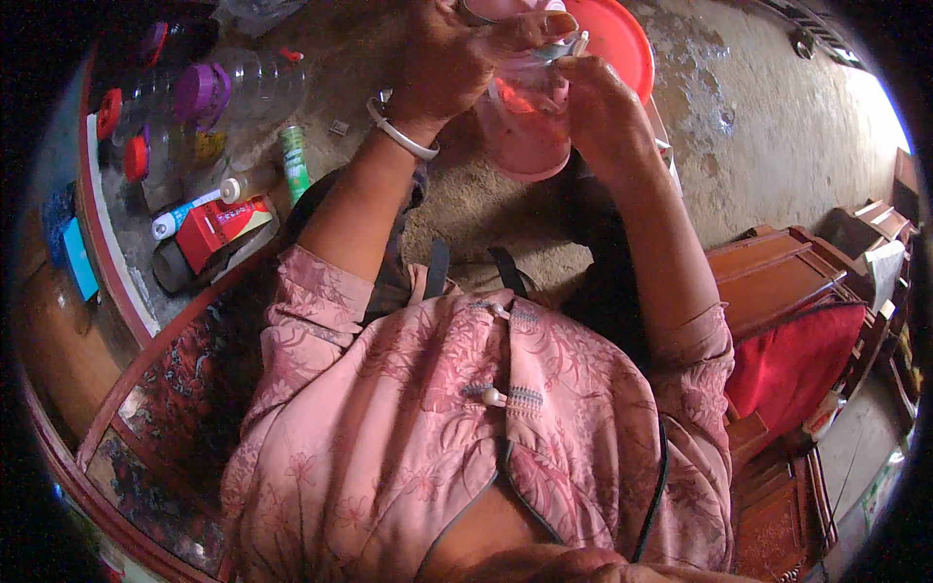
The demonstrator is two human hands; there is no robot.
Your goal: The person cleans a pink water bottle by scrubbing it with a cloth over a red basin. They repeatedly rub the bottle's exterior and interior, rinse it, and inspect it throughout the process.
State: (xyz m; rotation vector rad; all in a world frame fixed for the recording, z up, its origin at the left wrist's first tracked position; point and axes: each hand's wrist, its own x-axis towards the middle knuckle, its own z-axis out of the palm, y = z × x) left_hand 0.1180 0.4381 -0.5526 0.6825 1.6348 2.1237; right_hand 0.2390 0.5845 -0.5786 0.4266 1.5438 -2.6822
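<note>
High in the view, both hands are raised in front of my body around a translucent pink plastic container (523, 138). My left hand (463, 62), with a white bangle (402, 135) on its wrist, grips its upper part, the thumb stretched across the top. A pink rounded part (503, 9) shows above that thumb, partly cut off by the frame edge. My right hand (609, 109) pinches the container's rim from the other side. A small pale stick-like piece (581, 44) sticks up by the right fingertips. Reddish colour shows through the wall; what causes it cannot be made out.
Behind my right hand is a red plastic basin (619, 40). Several clear bottles, one with a purple cap (197, 91), a green can (294, 164) and a red box (219, 229) are at the left. Wooden furniture (780, 273) with red cloth (798, 357) stands right.
</note>
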